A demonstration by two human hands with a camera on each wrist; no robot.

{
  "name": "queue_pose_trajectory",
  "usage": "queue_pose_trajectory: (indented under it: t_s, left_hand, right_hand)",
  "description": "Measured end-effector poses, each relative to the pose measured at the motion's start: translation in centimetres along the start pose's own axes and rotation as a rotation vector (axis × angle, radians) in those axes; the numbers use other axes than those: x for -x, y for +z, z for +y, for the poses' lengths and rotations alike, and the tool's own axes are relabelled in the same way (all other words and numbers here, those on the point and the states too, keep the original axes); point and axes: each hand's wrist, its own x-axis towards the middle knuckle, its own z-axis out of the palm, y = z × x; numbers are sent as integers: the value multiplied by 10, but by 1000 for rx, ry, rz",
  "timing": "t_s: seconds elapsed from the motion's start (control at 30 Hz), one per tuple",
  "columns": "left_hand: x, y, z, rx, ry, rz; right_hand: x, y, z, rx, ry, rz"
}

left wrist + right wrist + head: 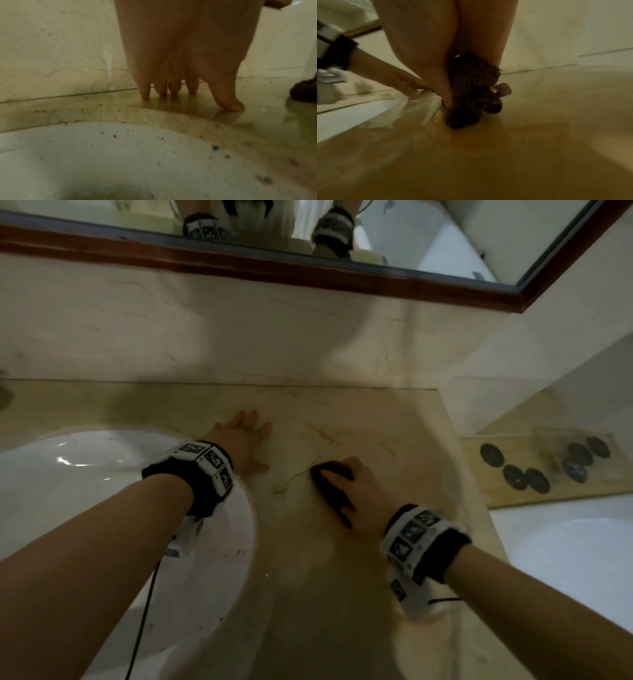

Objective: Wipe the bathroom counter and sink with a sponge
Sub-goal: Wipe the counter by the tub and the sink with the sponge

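While the right hand [356,491] curls round a dark brown sponge [330,484], pressing it onto the marble counter [308,542], the left hand [239,440] lies flat, fingers spread, just beside the white sink [68,474]. Only the right wrist view shows the sponge [471,92] bunched between thumb and fingers. Only the left wrist view catches coloured specks on the sink rim [154,135]. A mirror [342,241] hangs above.

Left hand [185,54] fingertips [145,93] on counter [267,121]
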Motion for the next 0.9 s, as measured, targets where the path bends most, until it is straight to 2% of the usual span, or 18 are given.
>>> queue_pose_trajectory:
  t_s: [0.1, 0.2, 0.33, 0.37, 0.4, 0.47, 0.6, 0.7, 0.8, 0.9]
  left_hand:
    - [6, 4, -7, -26, 32, 4]
    - [8, -2, -6, -62, 26, -53]
    - [5, -9, 0, -95, -6, -80]
    - [1, -10, -1, -81, -15, -65]
    - [-1, -11, -1, -51, -26, -41]
    - [-5, -16, 4, 30, -39, 17]
    - [-13, -12, 28, 47, -9, 13]
    - [-17, -7, 30, 96, -26, 4]
    - [-16, -9, 28, 125, -30, -8]
    - [-17, -12, 30, 114, -44, -14]
  right_hand:
    - [6, 11, -57, -106, -141, 21]
    - [3, 31, -99, -246, -319, 10]
    - [0, 29, -117, -394, -358, -65]
    - [0, 19, -109, -432, -314, -96]
    - [-4, 11, -93, -367, -317, -69]
    - [-13, -18, -49, -346, -286, 41]
    - [-15, -93, 45, -147, -55, 214]
    - [-27, -121, 109, -190, 168, 304]
    - [-49, -127, 166, -84, 318, 239]
    - [-61, -124, 192, -70, 345, 229]
